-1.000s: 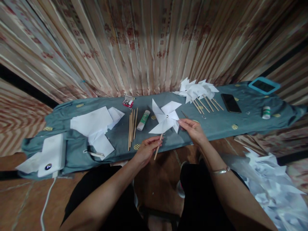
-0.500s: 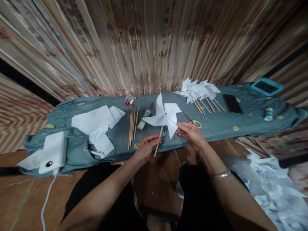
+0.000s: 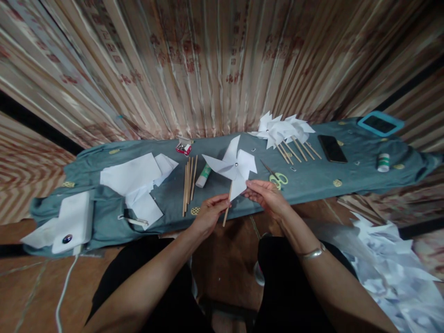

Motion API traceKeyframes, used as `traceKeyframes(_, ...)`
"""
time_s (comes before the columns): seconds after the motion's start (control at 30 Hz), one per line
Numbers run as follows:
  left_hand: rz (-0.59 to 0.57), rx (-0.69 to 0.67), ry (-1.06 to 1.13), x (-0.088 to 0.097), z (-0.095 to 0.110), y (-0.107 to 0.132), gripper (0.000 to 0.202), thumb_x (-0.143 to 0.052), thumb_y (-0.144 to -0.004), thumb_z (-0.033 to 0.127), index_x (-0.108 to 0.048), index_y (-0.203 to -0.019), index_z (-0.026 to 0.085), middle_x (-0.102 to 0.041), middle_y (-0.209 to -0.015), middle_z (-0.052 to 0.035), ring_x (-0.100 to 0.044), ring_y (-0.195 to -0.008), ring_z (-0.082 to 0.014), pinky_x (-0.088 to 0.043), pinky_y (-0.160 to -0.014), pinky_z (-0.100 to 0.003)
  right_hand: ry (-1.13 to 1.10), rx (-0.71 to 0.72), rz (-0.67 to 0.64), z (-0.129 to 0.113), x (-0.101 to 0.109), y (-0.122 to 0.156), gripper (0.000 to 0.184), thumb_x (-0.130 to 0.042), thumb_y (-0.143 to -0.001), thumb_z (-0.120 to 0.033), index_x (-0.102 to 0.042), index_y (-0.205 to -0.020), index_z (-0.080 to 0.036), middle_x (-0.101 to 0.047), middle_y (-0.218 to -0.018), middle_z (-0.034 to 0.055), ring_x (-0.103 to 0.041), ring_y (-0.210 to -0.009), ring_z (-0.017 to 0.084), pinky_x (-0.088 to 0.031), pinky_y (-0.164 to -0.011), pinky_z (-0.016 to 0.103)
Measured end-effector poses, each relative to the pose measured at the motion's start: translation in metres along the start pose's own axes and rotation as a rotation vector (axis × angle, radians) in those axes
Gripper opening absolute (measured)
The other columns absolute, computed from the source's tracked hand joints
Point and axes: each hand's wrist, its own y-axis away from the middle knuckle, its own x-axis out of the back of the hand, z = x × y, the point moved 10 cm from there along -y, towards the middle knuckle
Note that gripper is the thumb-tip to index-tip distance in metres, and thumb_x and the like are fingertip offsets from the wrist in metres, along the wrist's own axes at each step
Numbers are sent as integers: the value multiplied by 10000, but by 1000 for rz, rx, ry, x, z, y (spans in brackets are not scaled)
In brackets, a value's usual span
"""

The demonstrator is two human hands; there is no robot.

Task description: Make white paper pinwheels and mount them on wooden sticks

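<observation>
I hold a white paper pinwheel over the near edge of a long bench draped in grey-blue cloth. My left hand pinches its wooden stick near the lower end. My right hand pinches the lowest paper blade. A metal pin shows at the wheel's centre.
On the cloth lie several loose wooden sticks, a glue stick, white paper sheets, a white box, green-handled scissors, a pile of finished pinwheels, a dark phone and a tape roll. Paper scraps cover the floor at right.
The pinwheel's blades have turned clockwise under my right hand, which moved left and down along the wheel's edge. The scissors behind it now show. My left hand still holds the stick.
</observation>
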Motion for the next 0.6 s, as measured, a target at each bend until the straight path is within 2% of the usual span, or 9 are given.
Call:
traceKeyframes(0.27, -20, -19, -18, -4, -1, 1, 346, -910, -461, 288, -786, -763, 175, -742, -768, -28, -610, -726, -128, -449, -775, -265, 8, 4, -43, 3, -11, 0, 398, -867, -516, -521, -723, -632, -168, -734, -627, 43, -599, -529, 81, -424, -520, 184)
traceKeyframes(0.4, -38, -22, -33, -6, -2, 1, 312, -889, -520, 268, -790, -799, 170, -752, -801, -44, -613, -740, -135, -446, -819, -290, 9, -12, -65, 6, -16, 0, 405, -864, -512, -527, -717, -620, -165, -736, -630, 43, -597, -529, 75, -413, -511, 177)
traceKeyframes(0.5, -61, -31, -51, -8, -1, 1, 316, -872, -555, 273, -791, -842, 171, -764, -894, -67, -622, -784, -147, -445, -841, -302, 6, -18, -76, 7, -19, 1, 408, -868, -496, -525, -715, -617, -166, -735, -629, 41, -594, -526, 77, -407, -513, 184)
traceKeyframes(0.6, -57, -24, -42, -7, -3, 1, 322, -881, -535, 273, -790, -829, 180, -767, -895, -58, -624, -776, -141, -447, -835, -298, 32, -5, -94, 6, -23, 2, 414, -854, -516, -541, -726, -629, -164, -734, -632, 42, -589, -529, 74, -401, -516, 186)
